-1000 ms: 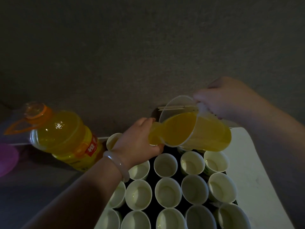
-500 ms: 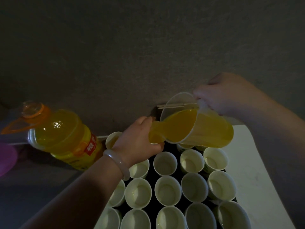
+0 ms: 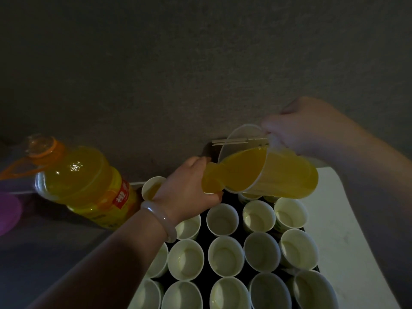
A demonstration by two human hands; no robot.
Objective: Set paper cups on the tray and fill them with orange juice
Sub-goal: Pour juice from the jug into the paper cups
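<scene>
My right hand (image 3: 298, 128) grips the handle of a clear plastic pitcher (image 3: 267, 172) of orange juice, tipped steeply to the left. Juice runs over its spout into a paper cup that my left hand (image 3: 187, 190) holds at the back of the tray; the hand hides most of that cup. Several white paper cups (image 3: 223, 219) stand in rows on a dark tray (image 3: 225, 197). Another cup (image 3: 152, 186) at the far left of the back row holds juice.
A large orange juice bottle (image 3: 84, 184) with an orange cap and carry strap stands to the left of the tray. A purple object (image 3: 9, 212) shows at the left edge. A white surface (image 3: 347, 241) lies right of the tray. A dark wall rises behind.
The pitcher has tipped a little further and its rear end has risen slightly. My left hand stays at the same cup. The view has shifted slightly.
</scene>
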